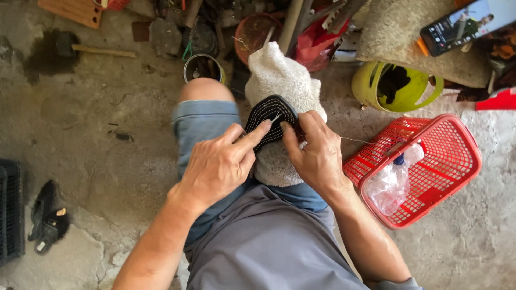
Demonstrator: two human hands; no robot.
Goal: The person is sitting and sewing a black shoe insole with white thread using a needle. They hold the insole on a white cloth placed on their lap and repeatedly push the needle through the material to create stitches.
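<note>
At the far left edge a dark grate (9, 209) and a black sandal (47, 217) lie on the cracked concrete floor (91, 139), which opens into a wide bare stretch up to the mallet (80, 47) near the top. Toward the middle, the left hand (217, 164) rests over a knee in blue shorts (201, 123), its forefinger stretched out and pressing the edge of a black shoe sole (269, 121) with pale stitching. The sole sits against a white towel (279, 80) draped over the lap. The right hand (317, 153) pinches the sole's right edge, and a thin thread (355, 140) runs off to the right from it. Just right of that wrist stands a red plastic basket (451, 161) holding a clear bag (389, 185), with bare floor below it. Above, a yellow-green helmet (395, 86) lies among crowded clutter.
</note>
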